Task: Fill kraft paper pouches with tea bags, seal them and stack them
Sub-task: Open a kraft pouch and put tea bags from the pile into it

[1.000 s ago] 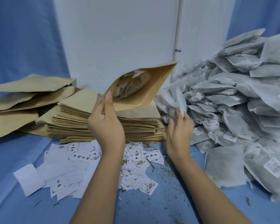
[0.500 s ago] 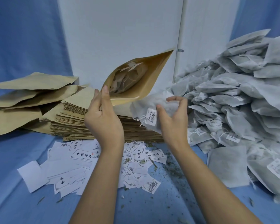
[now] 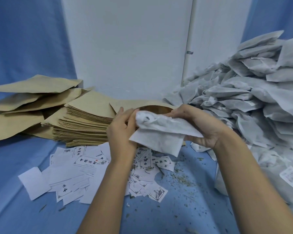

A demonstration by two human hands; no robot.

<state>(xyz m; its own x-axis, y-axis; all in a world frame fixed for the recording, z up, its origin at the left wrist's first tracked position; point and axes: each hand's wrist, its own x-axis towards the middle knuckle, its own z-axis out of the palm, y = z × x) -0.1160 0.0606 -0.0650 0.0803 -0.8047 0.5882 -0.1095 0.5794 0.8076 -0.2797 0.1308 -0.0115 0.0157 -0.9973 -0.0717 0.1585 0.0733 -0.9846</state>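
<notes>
Left fingers (image 3: 121, 114) curled on pouch (image 3: 156, 110) mouth, 12 o'clock | my right fingers (image 3: 181, 114) grip tea bag (image 3: 161, 132), its end at the mouth | bag pile (image 3: 243, 102) at 3 o'clock

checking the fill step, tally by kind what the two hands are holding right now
kraft pouch, open, in the left hand: 1
tea bag, in the right hand, at the pouch mouth: 1
total: 2
</notes>
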